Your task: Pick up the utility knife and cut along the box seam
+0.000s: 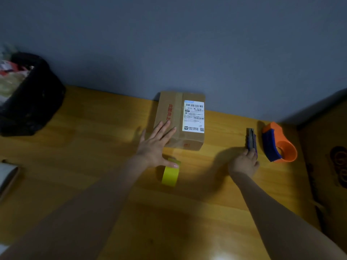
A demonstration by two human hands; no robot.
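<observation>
A taped cardboard box (174, 117) with a white shipping label lies on the wooden table (93, 166) against the grey wall. My left hand (155, 145) is spread flat, its fingertips on the box's near left corner, its thumb over a yellow tape roll (170, 175) standing on edge. My right hand (244, 163) grips the near end of a blue utility knife (251, 139) that lies on the table to the box's right.
An orange and blue tape dispenser (277, 145) sits right of the knife. A large cardboard carton (330, 156) stands at the right edge. A black bin (28, 102) filled with scraps stands at the far left. A flat pale object (7, 175) lies at the left edge.
</observation>
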